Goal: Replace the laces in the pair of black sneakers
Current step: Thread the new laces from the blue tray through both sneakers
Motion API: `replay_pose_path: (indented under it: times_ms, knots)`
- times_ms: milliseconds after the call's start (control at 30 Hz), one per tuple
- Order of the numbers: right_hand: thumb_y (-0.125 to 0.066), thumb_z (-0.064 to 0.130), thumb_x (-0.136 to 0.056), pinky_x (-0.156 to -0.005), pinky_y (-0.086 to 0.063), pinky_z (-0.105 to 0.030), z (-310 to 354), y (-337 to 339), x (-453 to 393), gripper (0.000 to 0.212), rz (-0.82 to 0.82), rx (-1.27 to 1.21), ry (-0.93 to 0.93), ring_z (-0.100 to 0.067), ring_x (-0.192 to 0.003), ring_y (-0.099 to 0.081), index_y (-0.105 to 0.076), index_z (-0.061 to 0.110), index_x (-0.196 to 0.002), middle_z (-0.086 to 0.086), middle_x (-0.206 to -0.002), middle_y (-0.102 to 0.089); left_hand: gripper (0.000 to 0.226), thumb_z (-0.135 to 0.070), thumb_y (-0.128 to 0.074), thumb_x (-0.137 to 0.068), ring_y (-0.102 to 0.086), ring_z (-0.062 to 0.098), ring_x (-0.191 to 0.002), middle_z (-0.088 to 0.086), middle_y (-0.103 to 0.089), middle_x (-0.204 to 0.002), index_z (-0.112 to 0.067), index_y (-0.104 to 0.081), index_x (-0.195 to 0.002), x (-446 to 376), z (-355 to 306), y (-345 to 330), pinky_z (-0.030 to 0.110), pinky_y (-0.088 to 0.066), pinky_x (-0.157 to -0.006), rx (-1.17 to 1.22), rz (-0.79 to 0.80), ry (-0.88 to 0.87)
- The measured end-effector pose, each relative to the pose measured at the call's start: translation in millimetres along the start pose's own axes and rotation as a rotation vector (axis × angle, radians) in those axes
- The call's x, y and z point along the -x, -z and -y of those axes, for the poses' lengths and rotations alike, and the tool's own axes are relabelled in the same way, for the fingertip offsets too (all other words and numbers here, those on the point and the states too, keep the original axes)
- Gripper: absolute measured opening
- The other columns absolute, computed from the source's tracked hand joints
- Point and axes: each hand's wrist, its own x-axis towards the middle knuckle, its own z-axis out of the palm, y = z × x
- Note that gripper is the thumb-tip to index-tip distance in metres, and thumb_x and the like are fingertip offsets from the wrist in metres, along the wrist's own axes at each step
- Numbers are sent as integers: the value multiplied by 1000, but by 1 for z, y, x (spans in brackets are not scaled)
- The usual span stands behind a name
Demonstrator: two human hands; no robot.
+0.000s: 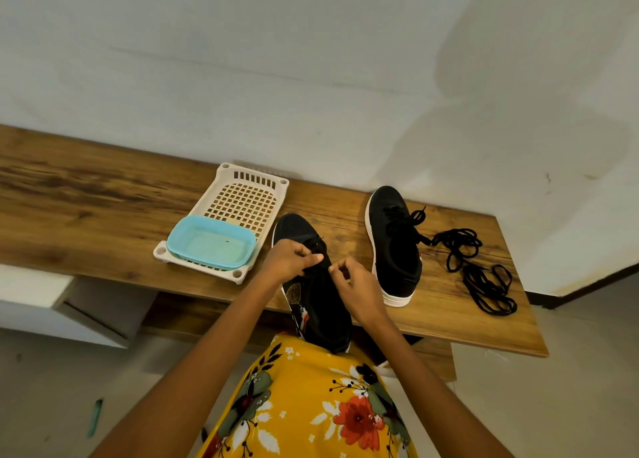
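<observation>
A black sneaker (320, 302) lies in front of me, toe pointing away, its heel over the table's front edge against my yellow flowered clothing. My left hand (288, 258) pinches the black lace at its eyelets. My right hand (356, 284) pinches a lace end just right of them. The second black sneaker (394, 246), white-soled and laced, stands to the right on the table. A loose pile of black laces (475, 267) lies further right.
The wooden table (86, 208) runs along a pale wall. A white slotted tray (242, 201) lies left of the sneakers with a light blue tub (211, 248) in its near end. The floor shows below the table's right end.
</observation>
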Motion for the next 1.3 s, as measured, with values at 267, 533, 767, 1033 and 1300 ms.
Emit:
replay_pose_path:
  times_ms: [267,533,767,1033,1300]
  knots:
    - [-55,34,-94,-71,-45,-20,-1,0,3,14,-1,-56,36,-3,-87,-57,-64,25,-100,13,-97,-62,18,-17,-74,-79,-61,6,-72,3,-66,-83,-5,-67,-92,13,14,-5,10,-48,-52,170,-143,-7]
    - [-64,37,-88,-72,-49,-26,6,2,0,11,-43,-119,-112,-3,-83,-61,-70,29,-82,15,-84,-66,10,-15,-71,-82,-61,7,-80,2,-71,-88,-11,-74,-90,15,16,-8,21,-46,-76,-119,-321,-140]
    - [-61,37,-90,-73,-47,-28,8,3,0,13,-12,-90,-168,-6,-82,-58,-64,29,-80,15,-81,-62,10,-13,-67,-85,-68,16,-73,8,-71,-86,-6,-71,-91,16,27,-12,36,-57,-78,-22,-322,-82]
    - [-61,17,-92,-93,-52,-36,-4,21,-3,18,218,-243,-114,-9,-97,-66,-71,19,-106,7,-96,-70,12,-25,-71,-82,-65,13,-82,3,-70,-87,-14,-71,-85,15,21,-5,31,-54,-79,-4,-216,-64]
    - [-60,29,-91,-65,-37,-18,10,13,-2,14,84,148,-8,-3,-81,-53,-69,18,-94,9,-96,-66,10,-19,-67,-85,-66,14,-77,3,-69,-84,-10,-70,-86,16,23,-11,27,-53,-72,-36,-313,-74]
